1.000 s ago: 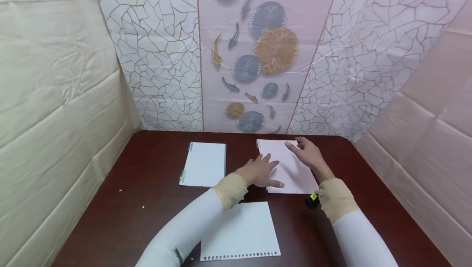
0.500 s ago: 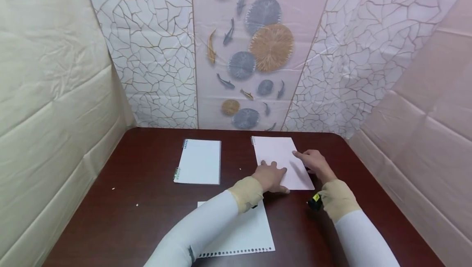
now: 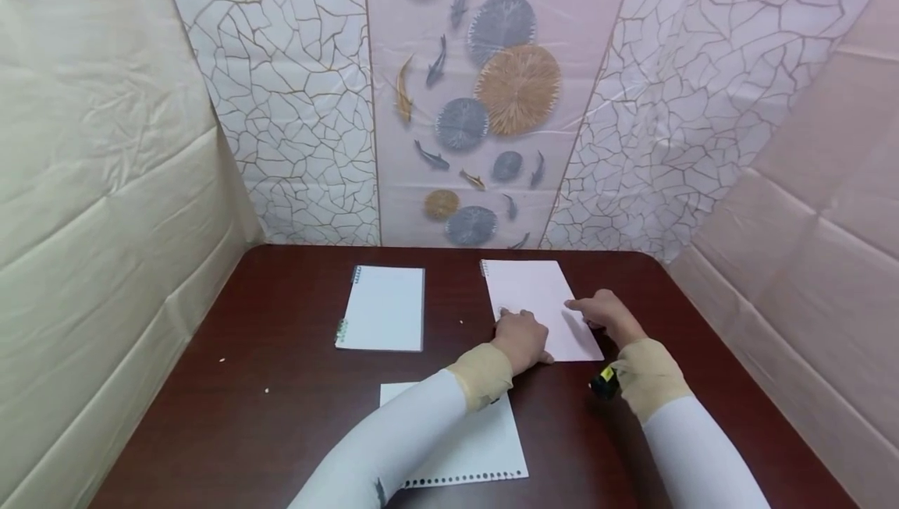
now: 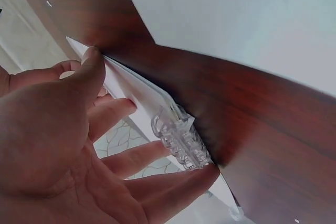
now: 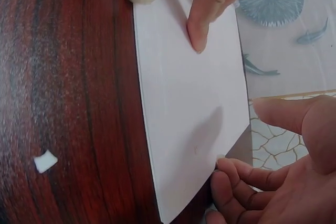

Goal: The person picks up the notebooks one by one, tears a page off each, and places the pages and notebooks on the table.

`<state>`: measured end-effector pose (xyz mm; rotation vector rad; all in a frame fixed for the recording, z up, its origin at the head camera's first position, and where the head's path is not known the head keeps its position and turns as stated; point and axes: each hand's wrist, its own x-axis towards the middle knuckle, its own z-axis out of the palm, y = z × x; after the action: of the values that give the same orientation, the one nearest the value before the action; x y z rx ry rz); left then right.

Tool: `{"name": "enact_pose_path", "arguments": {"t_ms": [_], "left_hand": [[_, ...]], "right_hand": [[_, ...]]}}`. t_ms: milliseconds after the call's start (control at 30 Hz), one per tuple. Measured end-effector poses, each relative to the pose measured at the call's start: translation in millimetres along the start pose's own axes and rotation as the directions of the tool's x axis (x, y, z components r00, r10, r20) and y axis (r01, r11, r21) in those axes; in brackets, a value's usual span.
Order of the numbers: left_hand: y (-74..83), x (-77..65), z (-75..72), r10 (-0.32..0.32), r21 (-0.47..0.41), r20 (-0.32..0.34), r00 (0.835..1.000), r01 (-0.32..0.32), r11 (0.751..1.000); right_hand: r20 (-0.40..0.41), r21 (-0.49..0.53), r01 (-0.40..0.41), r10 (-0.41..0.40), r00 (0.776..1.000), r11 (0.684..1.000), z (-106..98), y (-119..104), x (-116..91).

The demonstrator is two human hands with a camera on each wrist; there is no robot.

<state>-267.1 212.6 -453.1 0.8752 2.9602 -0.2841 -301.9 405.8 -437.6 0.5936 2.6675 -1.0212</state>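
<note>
A white ring-bound notebook (image 3: 530, 286) lies at the back right of the table with a blank page uppermost. My left hand (image 3: 521, 341) holds its near left corner: in the left wrist view the thumb (image 4: 93, 59) is on the near edge, while bent fingers reach over the page and the clear binding rings (image 4: 181, 140). My right hand (image 3: 609, 315) is at the right edge. In the right wrist view its curled fingertips (image 5: 224, 163) touch that edge, and the right thumb (image 5: 278, 113) stands apart above, its shadow on the page.
A second ring-bound notebook (image 3: 385, 307) lies at the back left. A loose sheet (image 3: 477, 443) with punched holes lies in front, partly beneath my left forearm. Small white scraps (image 5: 45, 161) dot the table (image 3: 281, 446). Cloth walls (image 3: 302, 103) enclose its back and sides.
My left hand has moved to the notebook's near left corner, and its spread fingers have bent. My right hand has come down from above the page to the right edge.
</note>
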Motion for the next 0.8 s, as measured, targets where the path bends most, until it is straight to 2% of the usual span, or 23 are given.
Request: {"name": "enact_pose_path", "arguments": {"t_ms": [467,600,700,800], "left_hand": [[5.0,-0.3,-3.7,-0.013,-0.005,0.005,1.000,0.013,1.000],[3.3,-0.3,-3.6,-0.022,-0.008,0.003,1.000,0.022,1.000],[2.1,0.1,-3.4,-0.021,-0.009,0.002,1.000,0.021,1.000],[1.9,1.3,-2.4,-0.024,-0.012,-0.004,1.000,0.024,1.000]], "right_hand": [[0.044,0.016,-0.016,0.015,0.999,1.000,1.4,7.6,3.7],[0.010,0.013,-0.006,0.006,1.000,1.000,2.6,8.3,6.4],[-0.037,0.017,0.033,-0.033,0.999,0.999,4.3,13.6,9.2],[-0.071,0.027,0.109,-0.107,0.992,0.994,6.6,21.6,11.2]]}}
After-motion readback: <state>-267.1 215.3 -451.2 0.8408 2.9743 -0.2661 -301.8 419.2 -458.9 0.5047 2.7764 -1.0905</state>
